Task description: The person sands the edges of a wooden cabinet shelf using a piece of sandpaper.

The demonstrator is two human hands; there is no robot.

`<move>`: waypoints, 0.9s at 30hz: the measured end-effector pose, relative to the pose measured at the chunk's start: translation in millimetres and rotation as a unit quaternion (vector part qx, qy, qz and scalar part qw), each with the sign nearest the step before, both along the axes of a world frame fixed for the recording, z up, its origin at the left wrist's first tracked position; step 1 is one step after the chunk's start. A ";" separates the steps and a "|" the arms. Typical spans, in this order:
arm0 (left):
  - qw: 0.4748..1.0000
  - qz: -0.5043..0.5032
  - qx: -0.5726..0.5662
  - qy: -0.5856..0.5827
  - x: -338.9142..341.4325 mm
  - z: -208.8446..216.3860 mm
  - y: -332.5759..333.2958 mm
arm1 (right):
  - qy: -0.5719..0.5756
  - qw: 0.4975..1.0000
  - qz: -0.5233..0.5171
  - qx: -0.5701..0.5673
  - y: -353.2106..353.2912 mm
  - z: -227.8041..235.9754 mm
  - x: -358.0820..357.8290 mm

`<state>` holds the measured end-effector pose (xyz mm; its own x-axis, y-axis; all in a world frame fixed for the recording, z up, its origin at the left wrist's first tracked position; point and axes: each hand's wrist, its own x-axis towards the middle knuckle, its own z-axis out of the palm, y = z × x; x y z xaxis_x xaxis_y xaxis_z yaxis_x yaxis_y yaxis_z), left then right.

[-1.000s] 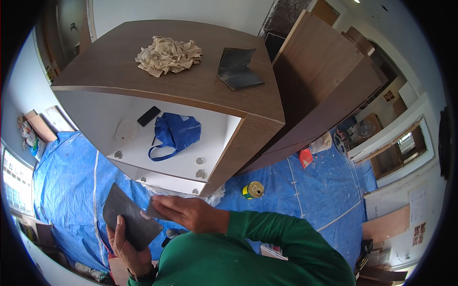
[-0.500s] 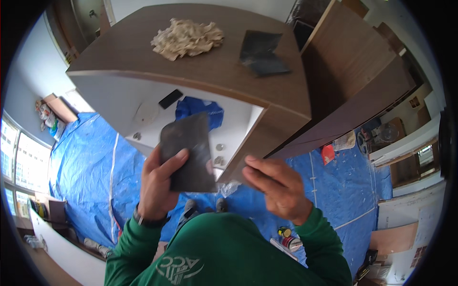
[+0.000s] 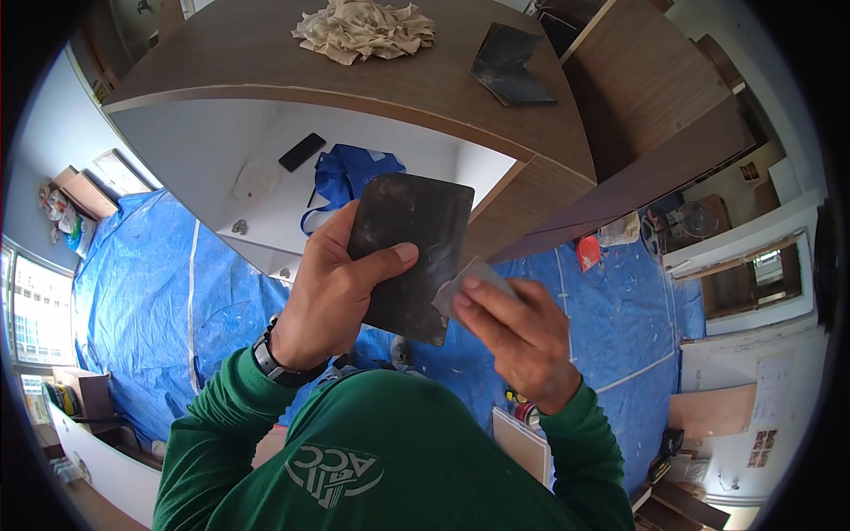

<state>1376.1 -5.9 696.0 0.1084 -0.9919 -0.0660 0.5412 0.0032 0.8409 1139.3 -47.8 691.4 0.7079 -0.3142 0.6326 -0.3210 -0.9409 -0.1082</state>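
A dark flat rectangular plate (image 3: 412, 217) with rounded corners and smudged marks is gripped in my left hand (image 3: 323, 296), the thumb lying across its face. My right hand (image 3: 522, 345) pinches a small thin grey flat piece (image 3: 480, 276), whose exact kind I cannot make out. That piece sits at the plate's lower right edge; whether they touch is hard to tell. Both hands are in front of a brown wood-grain cabinet (image 3: 239, 57) with a white interior. On its top lie a heap of beige crumpled cloth or paper (image 3: 363, 31) and a creased dark sheet (image 3: 509, 71).
Inside the cabinet are a black phone (image 3: 302, 152), a blue bag (image 3: 354, 168) and small metal fittings (image 3: 240, 227). Blue plastic sheeting (image 3: 133, 283) covers the floor. Another brown panelled unit (image 3: 655, 97) stands at the right. Cans (image 3: 524, 412) sit beside my right forearm.
My left hand has moved the dark plate rightward and up, closer to my right hand. The grey piece in my right hand is now plainly visible. The view has shifted, with the cabinet higher in it.
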 end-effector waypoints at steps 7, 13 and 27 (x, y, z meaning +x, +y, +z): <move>0.998 -0.025 0.024 0.043 5.1 -7.8 13.1 | -0.032 0.999 0.008 0.033 10.0 -4.4 9.6; 0.994 -0.008 0.077 0.071 11.7 -13.4 20.1 | -0.001 1.000 0.008 0.012 14.5 -14.4 -3.0; 0.997 0.026 -0.027 -0.067 -2.2 -14.5 24.7 | 0.072 0.997 0.009 0.025 11.6 9.3 9.4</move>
<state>1373.9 18.8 681.6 0.1640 -0.9864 0.0064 0.4212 0.0759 0.9038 1148.7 -36.1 700.7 0.7959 -0.3284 0.5087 -0.3190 -0.9415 -0.1086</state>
